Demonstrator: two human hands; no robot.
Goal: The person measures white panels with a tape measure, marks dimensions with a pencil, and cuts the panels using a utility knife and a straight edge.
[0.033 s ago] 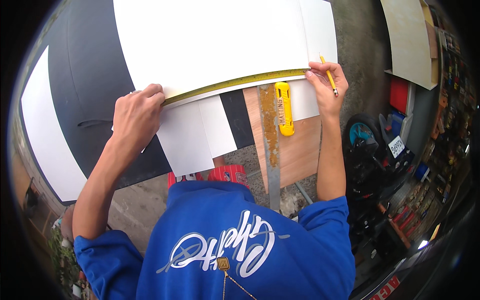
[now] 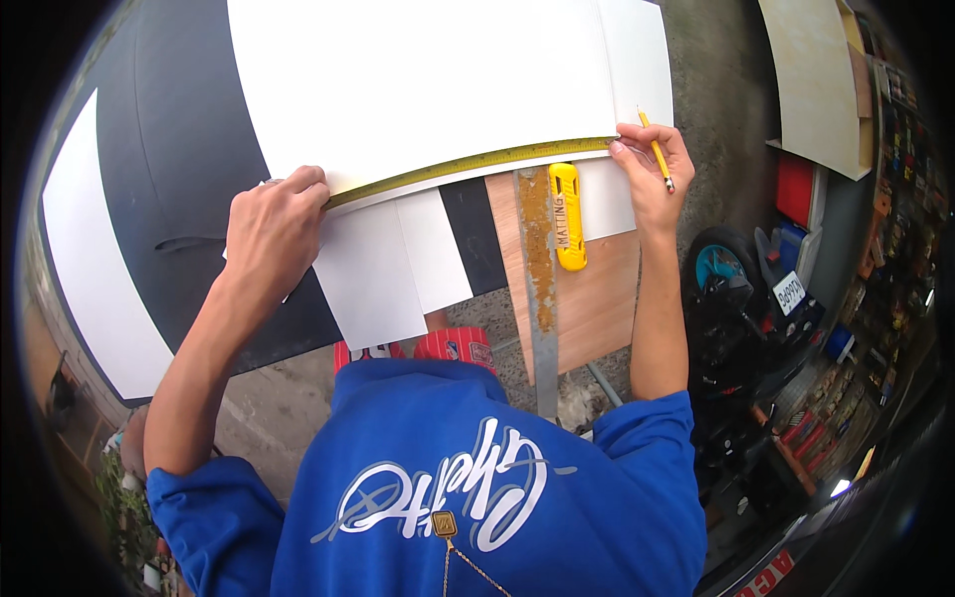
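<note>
- The left hand (image 2: 276, 229), left of centre in the frame, has its grip closed over one end of the tape; the palm hides what lies under it.
- The right hand (image 2: 657, 169), upper right of centre, has a narrow grip: thumb and finger pinch the tape's other end, with the pencil (image 2: 657, 153) lodged among the fingers, point up.
- The tape (image 2: 477, 160), yellow, runs between the hands across the upper middle, lying along the near edge of the big white sheet (image 2: 428, 80).
- Below the tape, right of centre, I see a yellow cutter (image 2: 568, 224) just beside a rusty metal ruler (image 2: 542, 279), both over plywood (image 2: 602, 298).
- Smaller white pieces (image 2: 368, 284) lie left of the ruler.
- A black sheet (image 2: 189, 109) spreads over the upper left.
- A motorbike wheel (image 2: 723, 261) stands at right.
</note>
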